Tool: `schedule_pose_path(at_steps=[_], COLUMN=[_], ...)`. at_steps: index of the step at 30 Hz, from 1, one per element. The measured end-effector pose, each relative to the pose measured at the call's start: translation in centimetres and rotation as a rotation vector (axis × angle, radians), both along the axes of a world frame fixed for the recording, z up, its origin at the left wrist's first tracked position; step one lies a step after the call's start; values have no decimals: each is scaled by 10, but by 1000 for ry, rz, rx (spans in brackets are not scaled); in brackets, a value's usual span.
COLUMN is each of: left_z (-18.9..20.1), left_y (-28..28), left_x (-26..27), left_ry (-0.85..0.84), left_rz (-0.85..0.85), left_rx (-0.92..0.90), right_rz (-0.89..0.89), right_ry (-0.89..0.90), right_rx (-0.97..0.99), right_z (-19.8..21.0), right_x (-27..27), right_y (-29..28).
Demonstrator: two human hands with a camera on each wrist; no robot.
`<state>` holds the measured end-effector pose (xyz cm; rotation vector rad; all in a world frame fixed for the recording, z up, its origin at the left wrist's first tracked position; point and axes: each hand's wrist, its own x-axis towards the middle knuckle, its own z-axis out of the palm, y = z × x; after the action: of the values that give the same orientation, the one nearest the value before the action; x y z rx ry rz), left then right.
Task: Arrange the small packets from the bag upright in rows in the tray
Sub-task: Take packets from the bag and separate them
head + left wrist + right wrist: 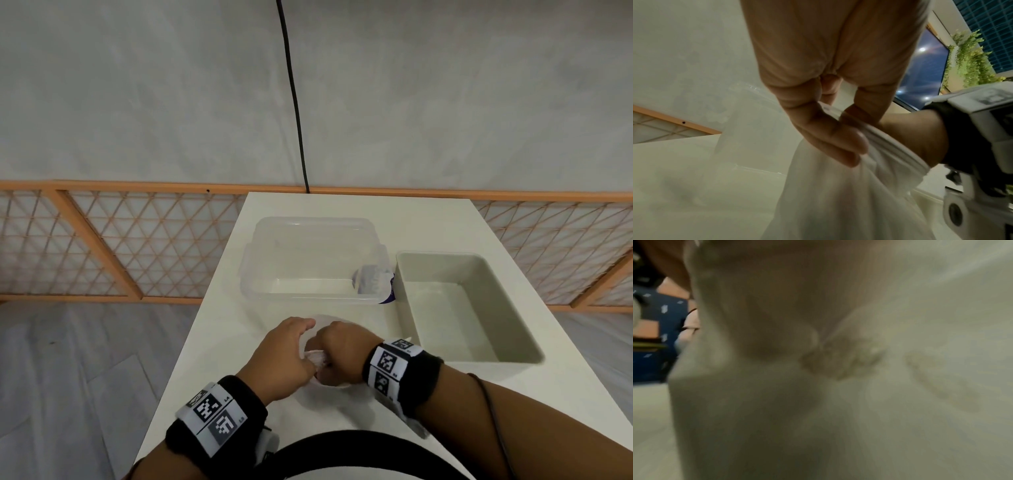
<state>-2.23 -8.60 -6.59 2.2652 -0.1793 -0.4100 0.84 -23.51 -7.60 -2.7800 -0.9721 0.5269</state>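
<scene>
A thin white plastic bag (323, 385) sits on the white table (222, 342) right in front of me. Both hands meet at its gathered top. My left hand (291, 349) pinches the bunched neck of the bag (869, 138) between thumb and fingers. My right hand (339, 346) grips the same neck from the other side, its fingers hidden from the head view. The right wrist view is filled by blurred bag (838, 369) film with a crumpled knot. No packets show. The beige tray (513, 358) stands to the right, with nothing in it.
A clear plastic tub (260, 274) stands behind the bag, with a blue-and-white item (371, 279) at its right end. A black cable (293, 102) hangs down the wall to the table's far edge. An orange lattice fence (102, 246) runs behind the table.
</scene>
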Motion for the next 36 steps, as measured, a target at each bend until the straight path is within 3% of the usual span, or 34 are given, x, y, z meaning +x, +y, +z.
schedule_pose_path(at_steps=[11, 14, 22, 28, 34, 36], left_z=[14, 20, 23, 16, 18, 18], left_y=[-18, -25, -32, -26, -24, -20], left_x=[17, 22, 22, 18, 14, 14], left_ry=[61, 86, 100, 104, 67, 56], left_rz=[87, 100, 63, 65, 56, 51], left_rx=[-64, -76, 44, 16, 34, 113], right_rz=[-255, -360, -443, -529, -673, -690], right_ry=[75, 99, 251, 309, 490, 545], right_rx=[524, 591, 761, 911, 1147, 1207], right_z=[11, 16, 22, 26, 33, 40], right_x=[11, 19, 24, 23, 23, 23], right_y=[-55, -68, -85, -88, -85, -87])
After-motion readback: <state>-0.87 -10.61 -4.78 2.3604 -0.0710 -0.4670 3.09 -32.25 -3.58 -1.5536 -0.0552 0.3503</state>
